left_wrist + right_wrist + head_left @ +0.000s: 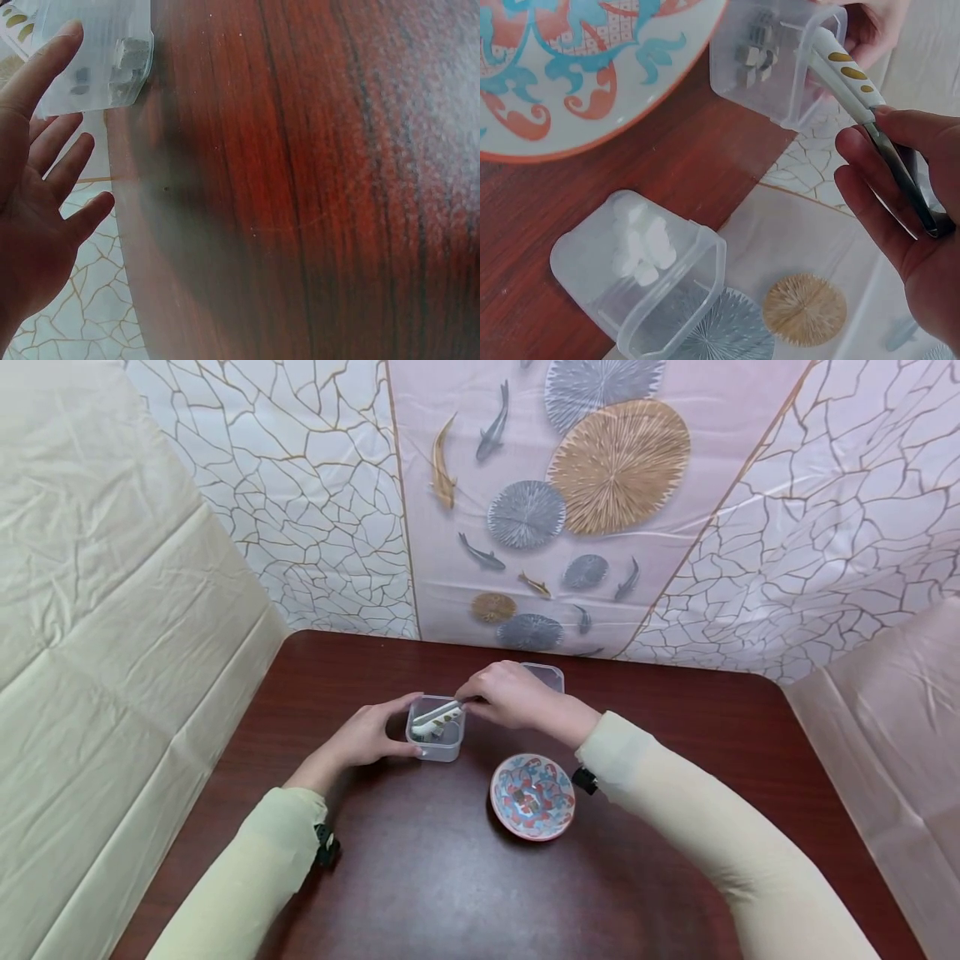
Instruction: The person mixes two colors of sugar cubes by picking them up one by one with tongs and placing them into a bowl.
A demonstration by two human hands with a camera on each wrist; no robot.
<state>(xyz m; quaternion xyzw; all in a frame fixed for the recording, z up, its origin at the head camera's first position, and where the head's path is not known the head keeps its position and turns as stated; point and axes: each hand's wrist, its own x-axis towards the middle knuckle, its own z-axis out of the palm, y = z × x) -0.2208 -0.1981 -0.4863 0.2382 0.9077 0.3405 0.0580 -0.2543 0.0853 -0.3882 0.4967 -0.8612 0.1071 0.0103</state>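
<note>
My left hand [363, 735] holds a small clear plastic container [441, 753] from its left side, thumb at the near wall and a finger at the far corner. Small greyish cubes [757, 56] lie inside it, seen through the wall in both wrist views. My right hand [504, 693] grips a pair of tongs [851, 75] by the metal part. Their white, gold-spotted arms reach into the container's mouth. Whether the tips pinch a cube is unclear. A patterned bowl [517, 828] stands nearer me, with a few small brownish pieces at its bottom.
A second clear plastic container [553, 678] stands behind my right hand, partly covered by it; white pieces [645, 240] show inside in the right wrist view. The dark wooden table [420, 860] meets patterned cloth at the back and plain cloth at the sides.
</note>
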